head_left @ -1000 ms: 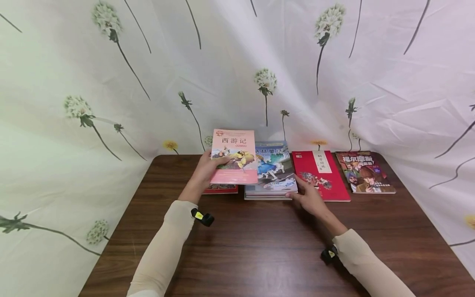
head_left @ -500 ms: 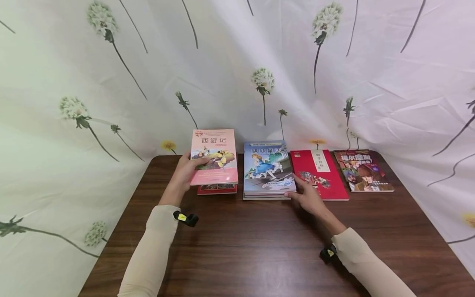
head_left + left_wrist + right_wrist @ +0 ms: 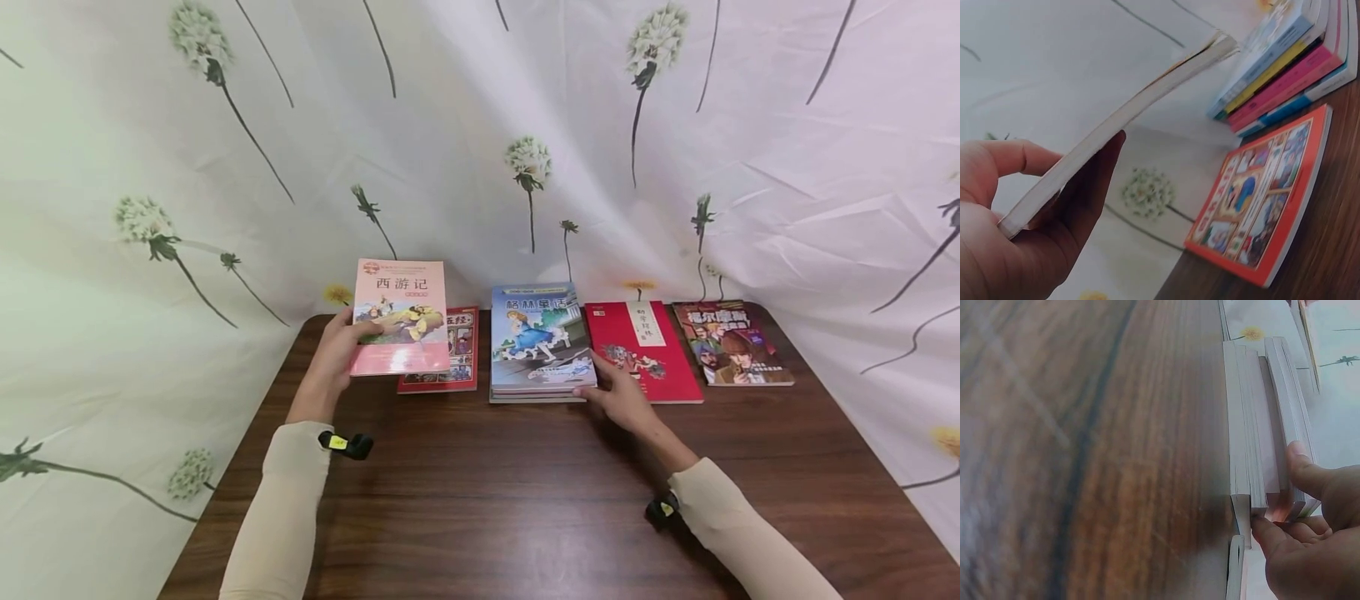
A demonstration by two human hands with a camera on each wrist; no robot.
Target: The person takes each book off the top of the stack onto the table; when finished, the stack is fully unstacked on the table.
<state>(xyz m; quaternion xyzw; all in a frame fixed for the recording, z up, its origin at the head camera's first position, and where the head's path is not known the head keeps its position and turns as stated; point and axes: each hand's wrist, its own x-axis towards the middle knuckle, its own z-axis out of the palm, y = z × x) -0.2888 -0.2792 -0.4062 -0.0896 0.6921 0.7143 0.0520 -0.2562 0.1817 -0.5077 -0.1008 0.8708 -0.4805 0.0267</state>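
The left hand pinches a thin pink paperback with a yellow-robed figure on its cover, thumb on top and fingers underneath, gripping only the edge at its nine o'clock. The book hangs raised above the dark brown wood-grain table, at about ten o'clock from a stack of paperbacks topped by a blue one showing a girl in a blue dress. With no support at three o'clock, that free side could sag or twist if the thumb loosens. Just below it lies a red-bordered comic-style paperback, partly covered in the head view; lowering the pink book too soon could catch and skew it. The right hand grips the stack's corner at about five o'clock, thumb on the front page edges and fingers at the side. The right wrist view shows those edges not quite flush, so an uneven squeeze could make the upper volumes slide. The bright red paperback with a white title strip lies just beside it at three o'clock, where a careless knuckle could nudge it.
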